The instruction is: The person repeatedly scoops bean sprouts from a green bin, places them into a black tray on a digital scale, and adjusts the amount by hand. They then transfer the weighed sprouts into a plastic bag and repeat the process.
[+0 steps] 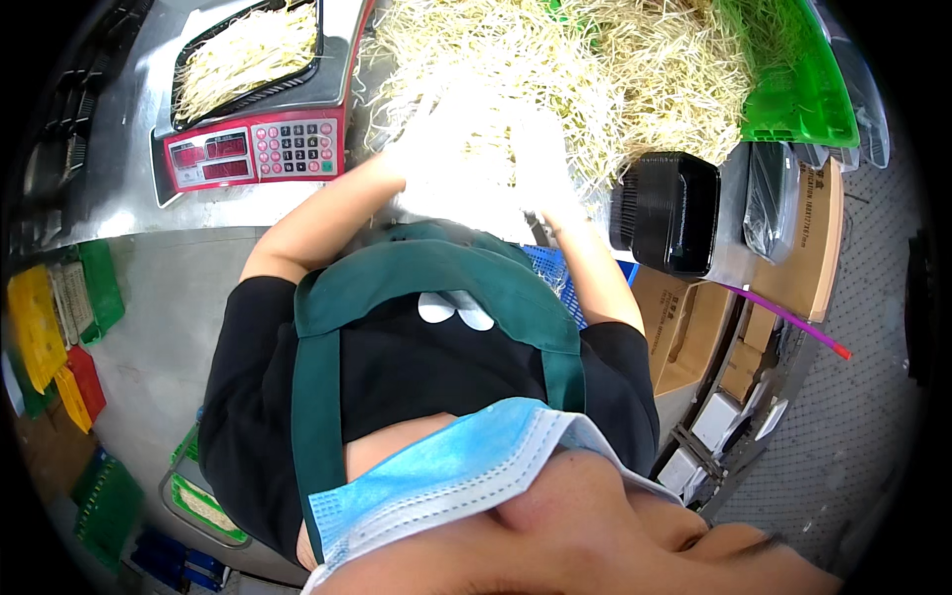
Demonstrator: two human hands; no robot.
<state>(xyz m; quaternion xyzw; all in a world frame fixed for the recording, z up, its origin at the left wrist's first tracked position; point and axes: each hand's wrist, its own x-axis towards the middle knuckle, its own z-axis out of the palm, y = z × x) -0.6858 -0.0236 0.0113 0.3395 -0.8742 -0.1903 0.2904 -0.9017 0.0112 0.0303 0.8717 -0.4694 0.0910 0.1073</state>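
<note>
Both my hands are in pale gloves, so washed out by glare that their fingers cannot be made out. My left hand (441,159) and my right hand (543,164) are at the near edge of a large heap of bean sprouts (516,50). A strip of sprouts shows between them; whether either hand grips any is lost in the brightness. Left of my left hand stands a red digital scale (238,149) with a keypad. On its metal pan sits a black plastic tray (315,50) filled with sprouts, lying at a slant.
A stack of black plastic trays (694,213) stands right of my right hand. Behind it is a green plastic basket (803,104) with sprouts. Cardboard boxes (669,337) and a purple stick (788,315) are at the right. A blue crate (550,266) shows below the table edge.
</note>
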